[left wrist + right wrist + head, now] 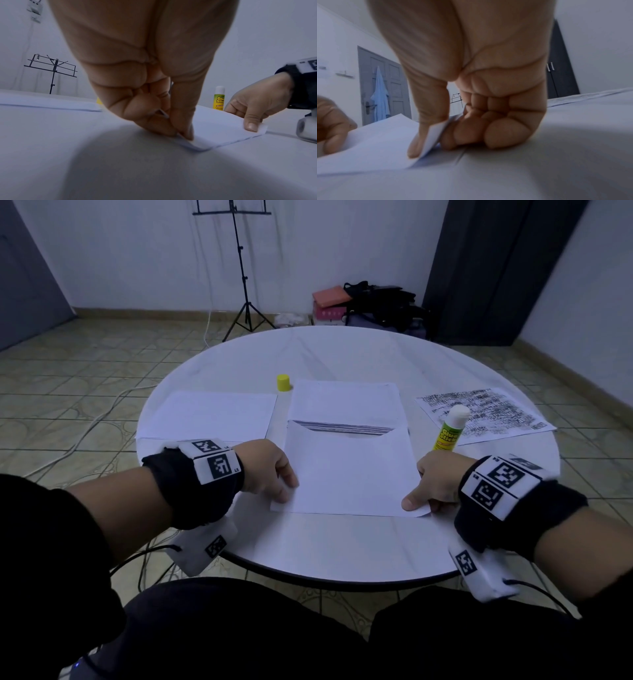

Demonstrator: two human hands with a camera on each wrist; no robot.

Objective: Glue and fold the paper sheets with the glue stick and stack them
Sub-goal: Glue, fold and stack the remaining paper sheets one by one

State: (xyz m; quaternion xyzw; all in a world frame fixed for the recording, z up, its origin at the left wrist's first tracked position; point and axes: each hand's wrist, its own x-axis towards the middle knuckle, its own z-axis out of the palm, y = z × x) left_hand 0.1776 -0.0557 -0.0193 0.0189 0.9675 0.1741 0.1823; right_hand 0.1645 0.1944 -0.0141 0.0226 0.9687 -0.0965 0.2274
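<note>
Left hand [270, 470]: pinches folded sheet's [349, 474] near-left corner
Right hand [436, 484]: pinches its near-right corner
Glue stick [450, 428]: upright, uncapped — right of sheet on bench [325, 546]

Matt paper sheet [346, 474] (glossy plastic glue stick [447, 436])

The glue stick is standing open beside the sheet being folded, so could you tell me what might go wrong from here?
1. The uncapped glue stick stands just past the right hand; lifting that hand could tip it onto the printed sheet.
2. Both hands pinch the near corners of the folded sheet; the left hand pulling unevenly might skew the fold.
3. The yellow cap sits apart, so the glue may dry.
</note>
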